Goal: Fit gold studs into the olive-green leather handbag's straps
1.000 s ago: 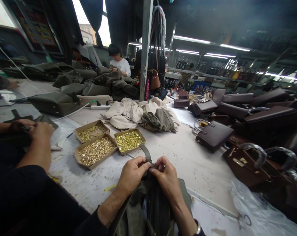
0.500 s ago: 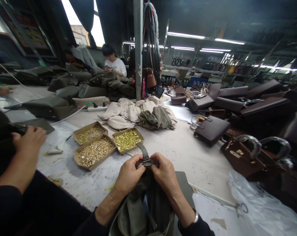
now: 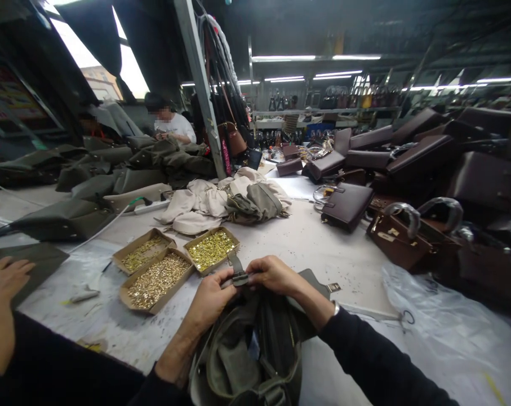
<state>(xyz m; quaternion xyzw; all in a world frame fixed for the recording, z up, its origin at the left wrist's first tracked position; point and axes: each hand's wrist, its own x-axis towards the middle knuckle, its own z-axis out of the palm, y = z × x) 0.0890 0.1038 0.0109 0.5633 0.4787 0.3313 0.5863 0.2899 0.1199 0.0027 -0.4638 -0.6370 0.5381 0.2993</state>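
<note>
An olive-green bag lies with its mouth toward me at the front of the table. At its far edge, a short olive strap stands up. My left hand pinches this strap from the left. From the other side my right hand grips it too, thumb and fingertips closed and almost meeting the left ones. What lies between the fingertips is partly hidden. A flap with a metal fitting sticks out beyond my right wrist. Close ahead are card trays of small gold-coloured metal pieces.
A co-worker's hand rests on an olive panel at the left. Cream and olive cloth pieces lie beyond the trays. Dark brown handbags are piled at the right, near clear plastic sheeting. A metal post rises behind.
The view has swung right. My right forearm now lies more across the bag, and the flap's metal fitting has come into sight. Both hands keep their pinch on the strap.
</note>
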